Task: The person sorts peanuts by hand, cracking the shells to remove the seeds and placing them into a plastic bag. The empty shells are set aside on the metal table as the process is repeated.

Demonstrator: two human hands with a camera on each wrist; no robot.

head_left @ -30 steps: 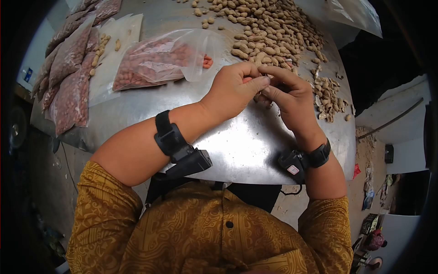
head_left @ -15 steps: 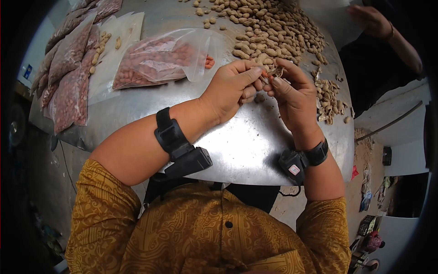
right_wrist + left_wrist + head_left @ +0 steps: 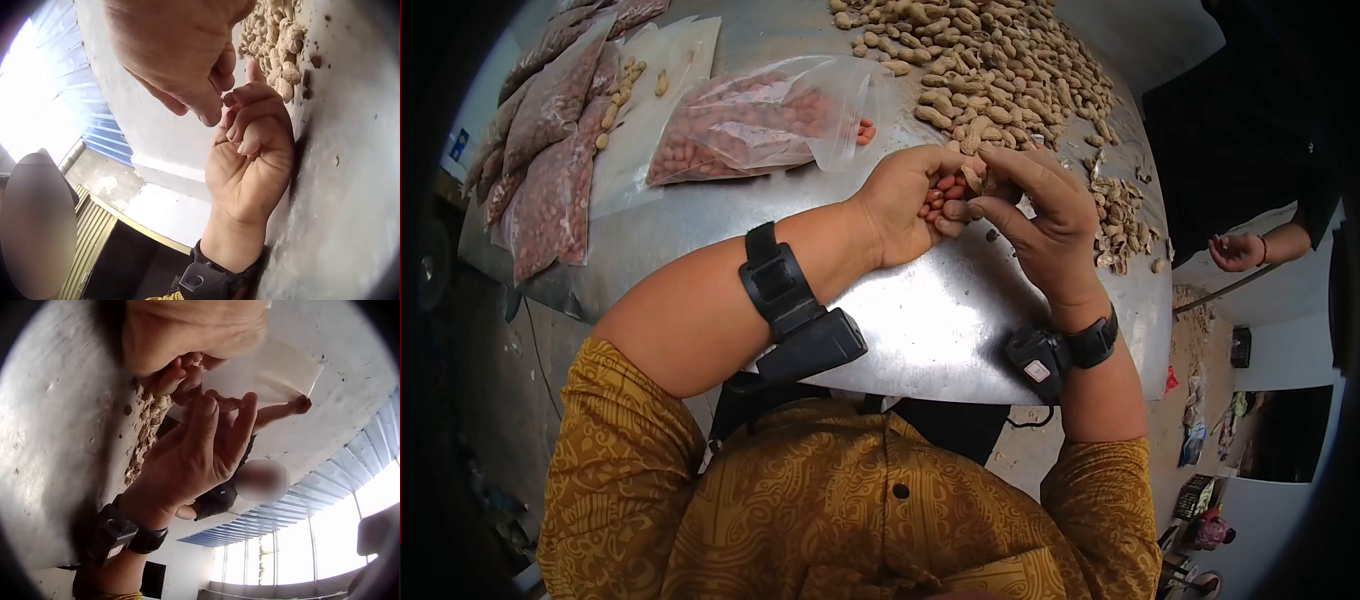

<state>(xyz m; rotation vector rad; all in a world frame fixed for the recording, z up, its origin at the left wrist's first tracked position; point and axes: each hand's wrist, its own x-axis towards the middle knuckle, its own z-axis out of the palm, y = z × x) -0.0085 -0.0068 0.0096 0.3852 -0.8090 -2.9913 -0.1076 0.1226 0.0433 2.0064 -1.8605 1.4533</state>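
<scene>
My left hand (image 3: pixel 900 205) is turned palm up with its fingers curled round several red peanut kernels (image 3: pixel 943 195). Close against it, my right hand (image 3: pixel 1045 215) has its thumb and forefinger at a broken piece of peanut shell (image 3: pixel 972 180), right at the left fingertips. In the left wrist view the right hand (image 3: pixel 194 450) reaches up to the curled left fingers. The right wrist view shows the left hand (image 3: pixel 250 156) with curled fingers; its kernels are mostly hidden there.
Unshelled peanuts (image 3: pixel 1000 80) are heaped on the metal table (image 3: pixel 910 330) beyond my hands. Empty shells (image 3: pixel 1120 215) lie to the right. A clear bag of red kernels (image 3: pixel 740 130) lies at left, with more filled bags (image 3: pixel 550 190) stacked beyond. Another person's hand (image 3: pixel 1238 252) is at far right.
The shell between my hands has come apart, and the left hand has turned to show kernels in its palm. The other person's hand at right has come down.
</scene>
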